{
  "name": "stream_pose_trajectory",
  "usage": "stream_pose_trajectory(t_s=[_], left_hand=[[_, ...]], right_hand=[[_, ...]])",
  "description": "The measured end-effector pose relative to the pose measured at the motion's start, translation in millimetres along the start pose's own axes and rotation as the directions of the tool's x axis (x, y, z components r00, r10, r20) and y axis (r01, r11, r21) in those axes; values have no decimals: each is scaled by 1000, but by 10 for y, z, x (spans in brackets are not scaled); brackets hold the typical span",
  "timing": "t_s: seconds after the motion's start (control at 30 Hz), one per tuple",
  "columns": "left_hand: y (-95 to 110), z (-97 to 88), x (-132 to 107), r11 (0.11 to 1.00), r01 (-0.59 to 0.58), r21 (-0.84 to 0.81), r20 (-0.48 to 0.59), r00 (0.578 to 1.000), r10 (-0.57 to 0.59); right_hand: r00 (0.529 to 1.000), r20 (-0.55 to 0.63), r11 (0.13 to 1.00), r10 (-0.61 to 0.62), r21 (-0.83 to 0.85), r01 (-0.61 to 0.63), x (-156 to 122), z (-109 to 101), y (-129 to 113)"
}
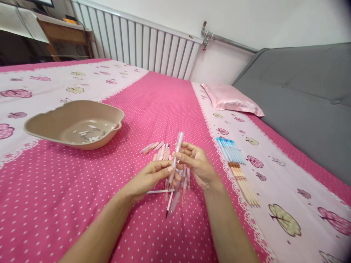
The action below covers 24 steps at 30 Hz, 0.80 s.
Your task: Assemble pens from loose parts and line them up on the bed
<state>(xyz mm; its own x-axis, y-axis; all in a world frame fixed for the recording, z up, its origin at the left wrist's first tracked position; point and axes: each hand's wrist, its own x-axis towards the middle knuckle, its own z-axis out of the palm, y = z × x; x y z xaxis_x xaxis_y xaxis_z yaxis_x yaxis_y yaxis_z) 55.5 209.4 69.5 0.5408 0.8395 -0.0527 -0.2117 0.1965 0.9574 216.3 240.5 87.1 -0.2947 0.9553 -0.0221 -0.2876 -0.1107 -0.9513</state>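
Note:
In front of me, both hands hold one slim pen (179, 138) with a translucent pale pink and white barrel, tilted with its upper end away from me. My left hand (155, 173) pinches its lower part, while my right hand (199, 164) has thumb and fingers closed around the upper middle. Below them lies a loose pile of pink and clear pen parts (163, 151), partly hidden by the hands. A thin white stick like a refill (157, 191) rests beside my left fingers. Another white piece with a dark tip (169, 206) points toward me.
A beige basin (74, 140) with small white and grey bits stands on the bed at left. Blue pens (231, 150) and tan-orange pens (245, 184) lie in neat rows at right. Behind are a pink pillow (233, 100), grey headboard (298, 80) and white radiator (142, 40).

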Motion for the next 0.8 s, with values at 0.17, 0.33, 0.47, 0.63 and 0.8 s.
stream_pose_trajectory(t_s=[0.17, 0.33, 0.47, 0.63, 0.8], left_hand=[[-11, -20, 4, 1000, -4, 10, 25, 1000, 4], [-14, -15, 3, 1000, -16, 7, 26, 1000, 16], [-20, -6, -1, 999, -32, -26, 27, 999, 33], [-11, 5, -4, 998, -41, -47, 4, 999, 42], [4, 14, 8, 999, -40, 20, -16, 999, 40]], right_hand=[[999, 28, 999, 25, 44, -26, -21, 21, -44], [998, 66, 999, 18, 28, -20, -28, 11, -40], [994, 108, 1000, 19, -22, -17, -28, -21, -43], [988, 152, 996, -11, -83, 24, -25, -70, -53], [988, 151, 988, -34, -142, 56, -15, -65, -44]])
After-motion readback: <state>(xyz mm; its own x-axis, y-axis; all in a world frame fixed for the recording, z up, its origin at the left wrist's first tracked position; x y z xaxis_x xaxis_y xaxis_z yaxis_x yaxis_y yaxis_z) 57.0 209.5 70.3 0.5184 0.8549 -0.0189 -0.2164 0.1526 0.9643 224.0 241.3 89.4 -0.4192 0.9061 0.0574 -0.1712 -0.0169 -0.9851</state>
